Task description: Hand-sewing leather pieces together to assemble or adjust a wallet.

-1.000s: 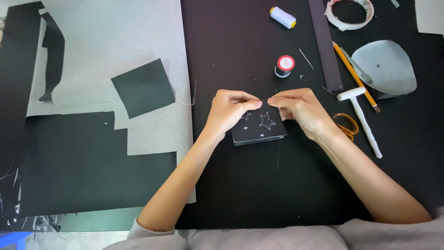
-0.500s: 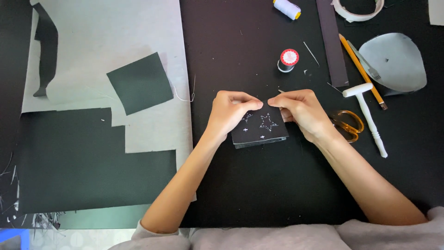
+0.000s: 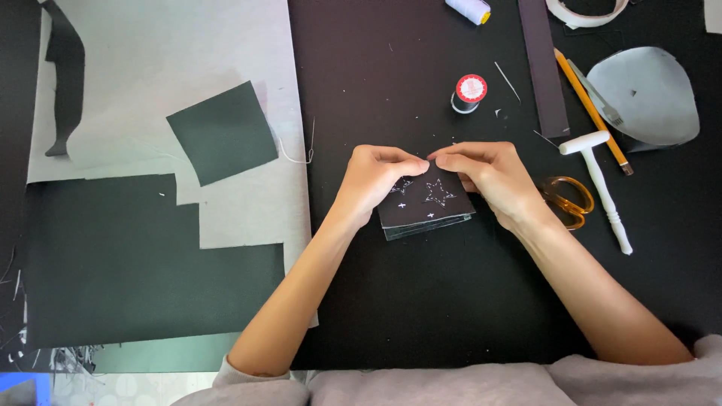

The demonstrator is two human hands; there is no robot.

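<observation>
Hands — two: left hand [image 3: 374, 180] | right hand [image 3: 489, 174] — pinching one star-stitched black booklet [image 3: 430, 201]

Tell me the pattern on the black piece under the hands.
White stitched stars and small crosses on the black piece, seen in the head view.

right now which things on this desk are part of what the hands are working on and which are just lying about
In hand:
- small black booklet stitched with white stars
- left hand
- right hand

Lying about:
- red-topped thread spool
- white thread spool
- orange-handled scissors
- white T-handled awl
- yellow pencil
- loose black paper square
</observation>
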